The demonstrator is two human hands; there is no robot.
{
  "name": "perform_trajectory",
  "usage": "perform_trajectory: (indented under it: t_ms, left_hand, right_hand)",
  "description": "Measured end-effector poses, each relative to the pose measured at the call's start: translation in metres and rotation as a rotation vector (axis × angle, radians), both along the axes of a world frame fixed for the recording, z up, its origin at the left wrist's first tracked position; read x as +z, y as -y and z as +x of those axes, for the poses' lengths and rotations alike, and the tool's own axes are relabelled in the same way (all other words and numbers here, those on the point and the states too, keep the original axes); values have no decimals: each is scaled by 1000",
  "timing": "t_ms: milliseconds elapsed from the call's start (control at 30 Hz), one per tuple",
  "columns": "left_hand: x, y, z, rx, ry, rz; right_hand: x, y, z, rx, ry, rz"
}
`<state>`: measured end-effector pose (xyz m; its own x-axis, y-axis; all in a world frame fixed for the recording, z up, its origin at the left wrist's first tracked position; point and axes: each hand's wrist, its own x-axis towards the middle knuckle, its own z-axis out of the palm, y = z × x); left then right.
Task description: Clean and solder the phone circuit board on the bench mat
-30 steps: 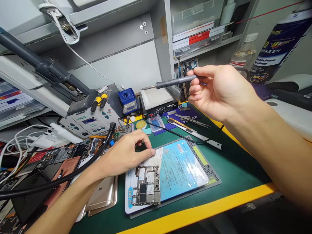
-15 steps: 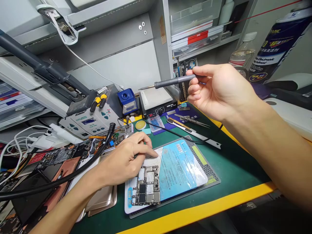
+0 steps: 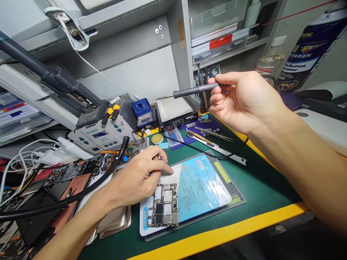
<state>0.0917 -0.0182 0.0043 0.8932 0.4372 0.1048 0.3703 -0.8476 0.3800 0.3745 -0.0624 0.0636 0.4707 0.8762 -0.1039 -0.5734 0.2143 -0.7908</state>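
Note:
My right hand (image 3: 235, 94) is raised over the bench, its fingers closed round the grey handle of a soldering iron (image 3: 189, 91). The iron points left, nearly level, and its tip is in the air. My left hand (image 3: 143, 173) rests by the upper left edge of a blue and white pad (image 3: 200, 191), index finger stretched out over it and the other fingers bent. Nothing shows in its grasp. Just below that hand lies a phone logic board (image 3: 164, 209), flat on the pad's left part and touching no tool.
A blue stand (image 3: 141, 110), a heating plate (image 3: 176, 112) and a flux tin (image 3: 157, 138) are at the back. Tweezers (image 3: 215, 134) and a brush (image 3: 200, 137) lie right of centre. A thick black hose (image 3: 94, 191) crosses phone parts at left. A spray can (image 3: 306, 50) stands at right.
The whole view has shifted very slightly. Both hands, the soldering iron and the logic board keep the same places relative to one another.

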Motion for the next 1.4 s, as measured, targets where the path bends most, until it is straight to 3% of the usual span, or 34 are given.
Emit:
perform_trajectory:
  t_ms: [1100,1267,1400]
  left_hand:
    - [0,-4,3,51,22,25]
    - [5,-4,-3,66,37,24]
    - [11,4,-21,101,28,36]
  right_hand:
    - [-1,-3,3,-14,2,-25]
    - [-1,-2,3,-8,-1,-12]
    - [-1,-4,3,1,5,-11]
